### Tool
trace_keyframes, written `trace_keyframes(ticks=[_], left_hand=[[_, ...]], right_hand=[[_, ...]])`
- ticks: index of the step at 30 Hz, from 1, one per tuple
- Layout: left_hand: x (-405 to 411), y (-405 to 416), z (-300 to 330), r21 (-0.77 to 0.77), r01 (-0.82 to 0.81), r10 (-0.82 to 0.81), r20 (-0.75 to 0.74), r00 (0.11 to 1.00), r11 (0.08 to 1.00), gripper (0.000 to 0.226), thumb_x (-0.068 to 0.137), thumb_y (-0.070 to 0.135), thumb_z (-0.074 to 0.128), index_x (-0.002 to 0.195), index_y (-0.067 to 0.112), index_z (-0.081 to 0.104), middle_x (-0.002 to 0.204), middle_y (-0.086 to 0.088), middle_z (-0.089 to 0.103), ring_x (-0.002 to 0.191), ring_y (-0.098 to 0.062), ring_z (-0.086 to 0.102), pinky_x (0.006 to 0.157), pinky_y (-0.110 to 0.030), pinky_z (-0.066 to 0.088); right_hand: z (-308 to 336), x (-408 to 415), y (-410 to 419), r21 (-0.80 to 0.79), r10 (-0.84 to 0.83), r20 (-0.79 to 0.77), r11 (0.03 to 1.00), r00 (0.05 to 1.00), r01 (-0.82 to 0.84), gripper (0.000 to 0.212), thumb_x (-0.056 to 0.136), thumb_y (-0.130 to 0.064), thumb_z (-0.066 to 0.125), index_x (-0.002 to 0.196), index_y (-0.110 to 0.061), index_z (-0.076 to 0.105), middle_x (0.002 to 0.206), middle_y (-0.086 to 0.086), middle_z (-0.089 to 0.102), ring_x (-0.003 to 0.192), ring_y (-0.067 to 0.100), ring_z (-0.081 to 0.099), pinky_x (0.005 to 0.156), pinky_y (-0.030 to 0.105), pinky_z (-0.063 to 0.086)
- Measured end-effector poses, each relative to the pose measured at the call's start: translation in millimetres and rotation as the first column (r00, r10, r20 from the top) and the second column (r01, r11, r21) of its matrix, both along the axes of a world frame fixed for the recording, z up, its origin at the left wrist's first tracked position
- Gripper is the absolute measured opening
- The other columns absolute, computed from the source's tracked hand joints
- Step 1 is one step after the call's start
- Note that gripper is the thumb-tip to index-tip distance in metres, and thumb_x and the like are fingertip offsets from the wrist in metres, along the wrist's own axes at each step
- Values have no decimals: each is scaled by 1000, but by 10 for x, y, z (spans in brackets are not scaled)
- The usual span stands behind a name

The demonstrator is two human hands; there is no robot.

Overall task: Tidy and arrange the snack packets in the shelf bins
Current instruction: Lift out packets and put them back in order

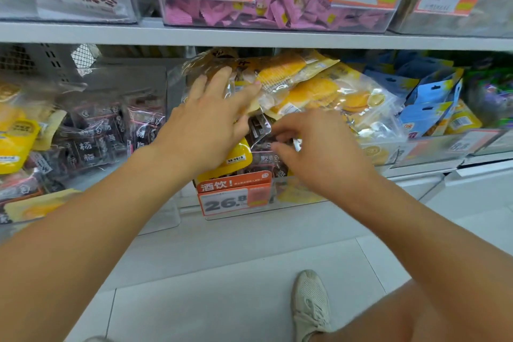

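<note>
The left hand [211, 116] is laid with straight, spread fingers against a clear packet of yellow slices [280, 75], which is lifted above the middle bin [291, 197]. Just right of and below it, the right hand [313, 147] is curled, its fingertips pinching a dark packet [261, 130] lying in that bin. A yellow packet [236, 159] is seen under the left wrist. More mango packets [358, 97] are piled beyond the right hand. A price tag [234, 197] is fixed below both hands.
</note>
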State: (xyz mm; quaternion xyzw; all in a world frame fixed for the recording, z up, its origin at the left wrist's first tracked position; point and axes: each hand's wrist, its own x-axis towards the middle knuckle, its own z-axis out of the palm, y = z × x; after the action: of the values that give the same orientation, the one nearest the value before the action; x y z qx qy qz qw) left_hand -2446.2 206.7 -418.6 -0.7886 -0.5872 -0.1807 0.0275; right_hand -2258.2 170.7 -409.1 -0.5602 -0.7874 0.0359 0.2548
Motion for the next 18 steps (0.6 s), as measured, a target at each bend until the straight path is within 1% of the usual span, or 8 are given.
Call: trace_keyframes(ticks=[2, 3, 5, 7, 9, 11, 13, 18], left_hand=[[-28, 29, 3, -4, 17, -17, 4, 1000, 1000, 55, 103, 43, 41, 153, 48, 21, 164, 3, 10, 151, -34, 11, 103, -65, 38], [-43, 38, -1, -6, 27, -27, 6, 1000, 1000, 55, 102, 45, 41, 153, 48, 21, 164, 3, 11, 150, -34, 12, 104, -65, 38], [-68, 51, -11, -13, 42, -42, 17, 999, 999, 55, 102, 47, 40, 153, 49, 20, 164, 3, 12, 150, -33, 12, 106, -65, 38], [-68, 51, -12, -16, 42, -41, 31, 999, 999, 56, 101, 47, 40, 153, 49, 20, 163, 3, 14, 150, -32, 14, 107, -62, 38], [-50, 43, -8, -15, 36, -36, 24, 999, 999, 56, 102, 45, 40, 154, 48, 20, 161, 2, 17, 146, -31, 19, 104, -59, 41], [-46, 42, -2, -9, 39, -39, 15, 999, 999, 57, 101, 44, 41, 154, 47, 20, 158, 2, 21, 143, -32, 26, 101, -58, 43], [-68, 52, 15, -6, 52, -52, 12, 999, 999, 57, 101, 45, 42, 154, 47, 20, 156, 3, 25, 140, -32, 31, 99, -57, 44], [-125, 64, 15, -1, 84, -84, 31, 996, 996, 58, 98, 49, 40, 153, 47, 22, 153, 5, 28, 137, -30, 35, 98, -57, 45]], right_hand=[[41, 99, 117, 8, -49, -65, 999, 997, 50, 11, 84, -26, 75, 93, -22, 75, 72, -10, 71, 71, 2, 63, 70, 11, 47], [53, 128, 178, -17, -71, -71, 997, 995, 70, 12, 82, -29, 77, 92, -22, 73, 70, -10, 69, 69, 1, 61, 67, 10, 45], [73, 156, 269, -100, -94, -77, 991, 993, 86, 18, 80, -33, 79, 92, -23, 68, 73, -6, 68, 66, 6, 60, 64, 24, 50], [110, 144, 253, -127, -72, -62, 990, 995, 64, 16, 80, -31, 80, 88, -23, 69, 73, -7, 68, 61, 4, 59, 59, 25, 48], [102, 102, 170, -126, -17, 30, 992, 999, 20, 17, 80, -29, 81, 93, -25, 71, 78, -9, 69, 68, 5, 60, 61, 24, 47], [51, -2, 79, -87, 38, 221, 996, 974, -19, 31, 81, -24, 79, 109, -31, 67, 93, -7, 68, 81, 16, 63, 68, 32, 53], [-10, -111, 92, 19, 90, 383, 994, 919, -106, 48, 82, -14, 73, 122, -37, 58, 103, -4, 63, 88, 25, 64, 69, 39, 55], [-1, -238, 140, 37, 75, 529, 993, 846, -111, 46, 94, -26, 63, 135, -34, 44, 100, 1, 62, 88, 30, 63, 59, 33, 38]])
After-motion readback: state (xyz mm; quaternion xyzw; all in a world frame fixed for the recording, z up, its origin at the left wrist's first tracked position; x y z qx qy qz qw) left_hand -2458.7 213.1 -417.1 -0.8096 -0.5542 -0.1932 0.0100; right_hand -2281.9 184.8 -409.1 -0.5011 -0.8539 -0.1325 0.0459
